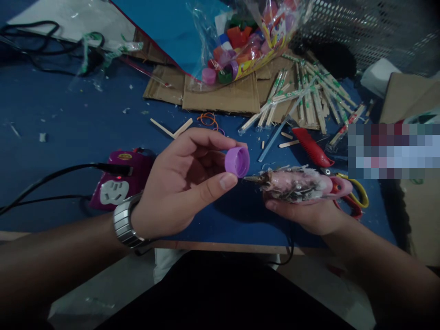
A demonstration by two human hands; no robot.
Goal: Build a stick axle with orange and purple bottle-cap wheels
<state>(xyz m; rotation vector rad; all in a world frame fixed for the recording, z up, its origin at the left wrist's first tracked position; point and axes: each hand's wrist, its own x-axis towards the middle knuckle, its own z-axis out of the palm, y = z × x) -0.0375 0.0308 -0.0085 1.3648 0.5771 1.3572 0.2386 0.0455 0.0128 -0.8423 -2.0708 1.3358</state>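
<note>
Cap, round purple plastic (231, 162), is pinched in left hand (182, 183), hollow facing right, likely suiting metal nozzle (254, 179) of pink glue gun (295, 184) gripped in right hand (307, 214).

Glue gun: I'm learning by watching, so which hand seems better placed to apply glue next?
Probably the right hand: it grips the glue gun, nozzle close to the purple cap that the left hand holds.

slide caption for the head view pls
The left hand holds a purple cap near the tip of a pink glue gun in the right hand, over a cluttered blue table.
</note>
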